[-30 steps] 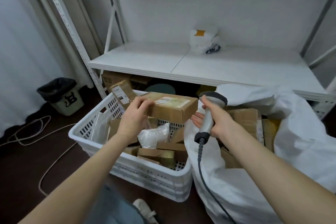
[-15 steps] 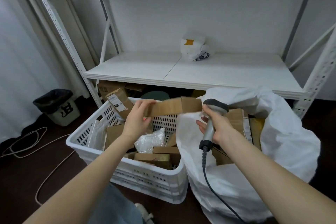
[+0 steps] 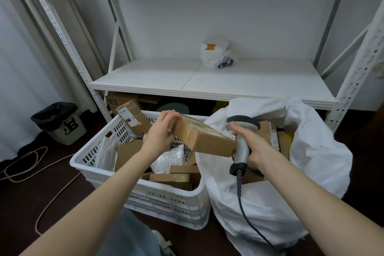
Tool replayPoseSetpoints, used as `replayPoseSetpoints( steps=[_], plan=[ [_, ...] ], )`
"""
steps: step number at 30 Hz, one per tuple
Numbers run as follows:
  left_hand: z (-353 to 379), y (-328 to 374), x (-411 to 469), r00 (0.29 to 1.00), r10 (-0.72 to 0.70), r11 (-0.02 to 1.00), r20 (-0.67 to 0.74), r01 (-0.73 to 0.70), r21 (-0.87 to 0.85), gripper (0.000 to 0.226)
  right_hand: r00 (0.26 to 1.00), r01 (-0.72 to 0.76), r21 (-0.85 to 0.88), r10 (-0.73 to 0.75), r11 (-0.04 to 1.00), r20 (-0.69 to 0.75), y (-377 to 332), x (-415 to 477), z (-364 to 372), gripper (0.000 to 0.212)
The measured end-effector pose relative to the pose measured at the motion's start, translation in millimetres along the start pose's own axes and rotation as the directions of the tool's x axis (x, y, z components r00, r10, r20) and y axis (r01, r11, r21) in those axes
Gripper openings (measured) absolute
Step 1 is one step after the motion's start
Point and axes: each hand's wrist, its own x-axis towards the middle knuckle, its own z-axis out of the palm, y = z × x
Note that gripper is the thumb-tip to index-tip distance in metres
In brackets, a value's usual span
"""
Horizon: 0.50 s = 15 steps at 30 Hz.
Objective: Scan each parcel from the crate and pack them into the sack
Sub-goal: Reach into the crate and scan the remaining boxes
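Clutching one cardboard parcel (image 3: 204, 141) in left grip (image 3: 160, 133), centre frame, above one white crate (image 3: 166, 197); clasping one barcode scanner (image 3: 242, 144) in right grip (image 3: 256, 149) over one white sack (image 3: 320, 164).

Left hand (image 3: 160, 133) grips the near end of a brown cardboard parcel (image 3: 203, 139), held tilted above the far right corner of the white crate (image 3: 99, 158). Right hand (image 3: 256, 147) grips a grey scanner (image 3: 243, 123) by its handle, head uppermost, just beside the parcel's lower corner; its cable hangs down. The crate holds further boxes and white packets. The open white sack (image 3: 311, 162) stands against the crate's right side, with boxes inside. Behind is a white shelf (image 3: 228, 81), and a bin (image 3: 60, 124) stands at left.
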Motion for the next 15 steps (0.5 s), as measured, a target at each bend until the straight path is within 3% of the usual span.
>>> replayPoseSetpoints(
  steps=[4, 6, 8, 9, 11, 13, 15],
  plan=[
    [6.0, 10.5, 0.4, 1.000, 0.021, 0.999, -0.001, -0.021, -0.034, 0.049, 0.995, -0.053, -0.109, 0.062, 0.993, 0.075, 6.7, -6.4, 3.1, 0.016],
    [6.1, 13.7, 2.7, 0.999, 0.040, 0.999, -0.015, -0.041, -0.029, 0.050, 0.992, -0.081, -0.078, 0.087, 0.994, 0.088, 10.6, -6.5, 4.3, 0.013],
    [6.6, 16.6, 5.4, 0.996, -0.080, 0.993, -0.034, 0.077, -0.093, 0.061, 0.996, -0.055, -0.009, 0.055, 0.998, 0.069, 15.0, -4.6, 6.9, 0.017],
    [6.1, 19.2, 4.3, 0.974, -0.227, 0.957, -0.020, 0.219, -0.193, 0.066, 0.999, -0.018, 0.036, 0.016, 0.999, 0.049, 16.6, -3.0, 8.9, 0.022],
    [6.6, 24.3, -4.9, 0.853, -0.483, 0.738, 0.199, 0.519, -0.432, 0.065, 0.995, 0.095, 0.111, -0.092, 0.989, -0.035, 17.1, -0.6, 11.2, 0.022],
    [12.7, 33.1, -20.7, 0.721, -0.465, 0.444, 0.514, 0.692, -0.569, 0.059, 0.969, 0.215, 0.132, -0.194, 0.968, -0.156, 15.6, -0.3, 12.5, 0.020],
    [22.6, 50.2, -30.8, 0.666, -0.393, 0.264, 0.634, 0.742, -0.616, 0.057, 0.938, 0.292, 0.115, -0.261, 0.950, -0.229, 16.0, -1.5, 13.9, 0.023]
  ],
)
